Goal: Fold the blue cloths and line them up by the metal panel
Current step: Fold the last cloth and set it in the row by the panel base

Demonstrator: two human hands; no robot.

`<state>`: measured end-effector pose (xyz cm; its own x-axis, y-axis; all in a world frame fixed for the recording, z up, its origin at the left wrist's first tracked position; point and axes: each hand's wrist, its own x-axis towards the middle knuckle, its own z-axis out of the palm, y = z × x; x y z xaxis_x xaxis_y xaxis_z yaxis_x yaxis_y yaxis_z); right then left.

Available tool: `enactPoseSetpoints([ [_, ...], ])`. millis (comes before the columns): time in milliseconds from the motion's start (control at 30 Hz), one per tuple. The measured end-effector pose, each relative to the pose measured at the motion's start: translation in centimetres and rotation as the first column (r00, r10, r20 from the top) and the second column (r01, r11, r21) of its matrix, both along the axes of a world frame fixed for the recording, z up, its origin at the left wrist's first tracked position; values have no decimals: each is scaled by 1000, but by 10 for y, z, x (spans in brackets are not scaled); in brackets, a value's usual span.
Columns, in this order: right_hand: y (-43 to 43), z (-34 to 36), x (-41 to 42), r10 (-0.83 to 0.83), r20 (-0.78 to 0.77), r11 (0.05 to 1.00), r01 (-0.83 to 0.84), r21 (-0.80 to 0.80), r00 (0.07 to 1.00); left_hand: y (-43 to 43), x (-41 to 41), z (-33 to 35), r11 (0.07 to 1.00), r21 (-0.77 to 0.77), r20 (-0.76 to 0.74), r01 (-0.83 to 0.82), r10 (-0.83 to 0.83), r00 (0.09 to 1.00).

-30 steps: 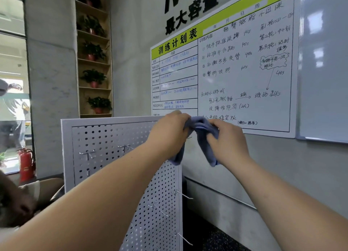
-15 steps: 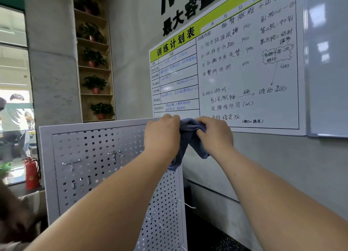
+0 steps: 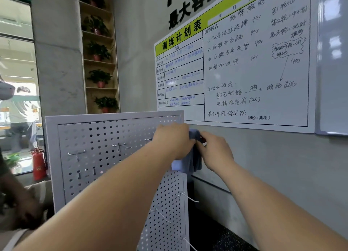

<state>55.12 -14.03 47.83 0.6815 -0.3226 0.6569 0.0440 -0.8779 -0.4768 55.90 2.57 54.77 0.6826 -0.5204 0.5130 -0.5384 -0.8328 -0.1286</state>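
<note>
— Both hands grip it: the left hand (image 3: 173, 139) bunches the blue cloth (image 3: 194, 160) near its top, and the right hand (image 3: 216, 152) pinches the other side, fingers curled into the fabric.
— Where is the cloth?
— In the air, hanging between the hands in front of the metal panel (image 3: 113, 134), at its upper right corner, near the grey wall (image 3: 273, 166) below the whiteboard (image 3: 244, 71). Whether it touches the panel, I cannot tell.
— Which step?
— Folding, I'd judge. It looks crumpled, not yet neat. No other cloths show.
— Next?
— Probably squaring the edges and halving it, then setting it by the panel, clear of the wire hooks (image 3: 189, 198) that could snag it.
</note>
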Motion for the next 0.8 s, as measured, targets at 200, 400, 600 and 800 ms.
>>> enactPoseSetpoints([
  [200, 11, -6, -29, -5, -56, 1000, 4, -7, 998, 19, -22, -4, 987, -96, 193, 133, -112, 975],
  [400, 44, -95, -101, 7, 129, 987, -27, 159, 992, 51, -87, -107, 758, -281, 456, 589, -435, 776],
  [600, 70, -272, -166, 43, -175, 950, 14, 312, 984, 79, -122, -312, 757, -404, 89, 514, -526, 846],
  [800, 80, -420, -182, 99, -554, 944, 97, 314, 826, 98, -117, -485, 920, -326, -428, 218, -349, 834],
])
